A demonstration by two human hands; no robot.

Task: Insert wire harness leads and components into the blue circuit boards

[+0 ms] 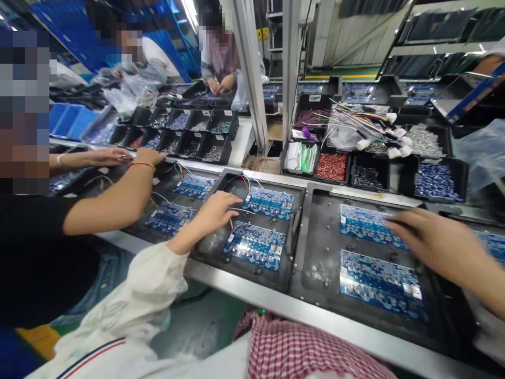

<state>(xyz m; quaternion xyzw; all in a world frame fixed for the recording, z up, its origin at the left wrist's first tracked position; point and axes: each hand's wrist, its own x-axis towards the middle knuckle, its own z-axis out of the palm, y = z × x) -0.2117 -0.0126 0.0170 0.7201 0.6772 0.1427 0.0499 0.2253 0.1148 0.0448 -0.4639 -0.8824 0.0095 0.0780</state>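
My left hand comes out of a white embroidered sleeve. It curls over a black fixture tray, and its fingers seem to pinch a thin wire above a blue circuit board. Coloured wires loop from a second blue board just beyond it. My right hand, blurred, spreads its fingers over the far end of a blue board in a neighbouring black tray. Another blue board lies nearer me there.
A co-worker in black reaches both hands over boards at my left. Black bins of small parts and a bundle of wire harnesses stand behind the trays. Aluminium posts rise beyond, and more people work farther back.
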